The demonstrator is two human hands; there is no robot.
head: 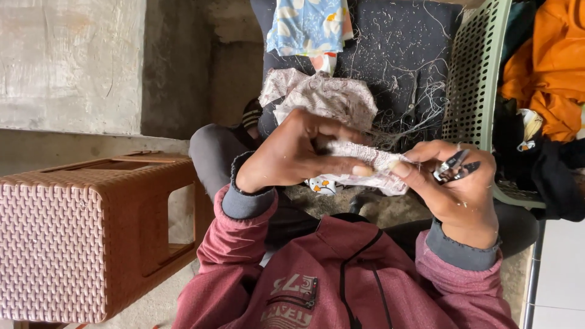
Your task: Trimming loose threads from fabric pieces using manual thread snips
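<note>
Hands meet at frame centre: the left hand (pixel 292 155) pinches a small pale printed cloth piece (pixel 372 164), while the right hand (pixel 454 189) grips its other end and small dark metal thread snips (pixel 456 166). Behind lies a thread-strewn dark cushion (pixel 402 49) on a green perforated plastic chair (pixel 478 73); a brown woven-pattern plastic stool (pixel 79 244) stands at lower left beside a bare concrete wall (pixel 73 61).

Bare concrete wall (pixel 73 61) at left. Brown woven stool (pixel 79 237) beside it. Green perforated chair (pixel 475 73) at right. White tiled floor (pixel 560 274).
</note>
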